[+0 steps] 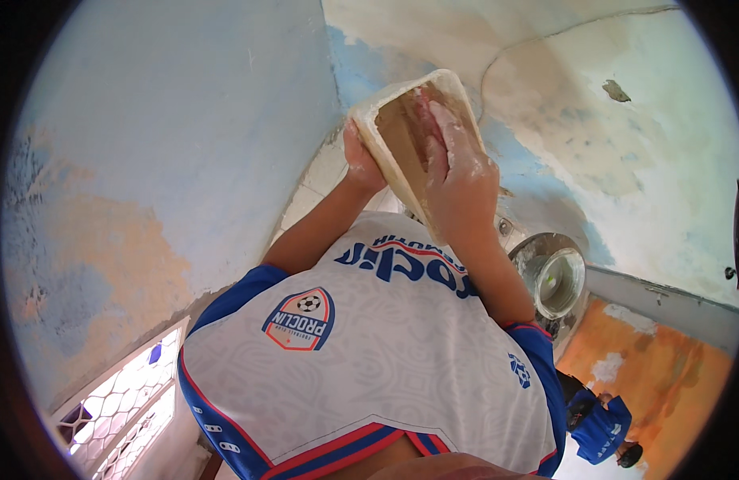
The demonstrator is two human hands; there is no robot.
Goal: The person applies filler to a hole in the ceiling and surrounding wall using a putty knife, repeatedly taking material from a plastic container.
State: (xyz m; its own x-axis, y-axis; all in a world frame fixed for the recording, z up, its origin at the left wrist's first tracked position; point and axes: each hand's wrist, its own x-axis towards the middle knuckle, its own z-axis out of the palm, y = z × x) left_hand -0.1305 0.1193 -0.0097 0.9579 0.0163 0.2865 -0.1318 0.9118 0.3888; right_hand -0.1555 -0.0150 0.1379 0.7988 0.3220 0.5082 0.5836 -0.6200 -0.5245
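Note:
An off-white rectangular plastic container, smeared with pale residue and holding tan-brown material, is tilted in front of my chest. My left hand grips its left side, the fingertips at the rim. Over the opening, my right hand reaches inside, its powder-covered fingers bent and close together around or against a pinkish-red object that I cannot identify. The fingertips are partly lost against the container's contents.
Pale blue patched walls rise beside me, with white tiles behind my left arm. A dirty round bucket sits to the right. A co-worker in blue is near an orange wall. A grilled window is lower left.

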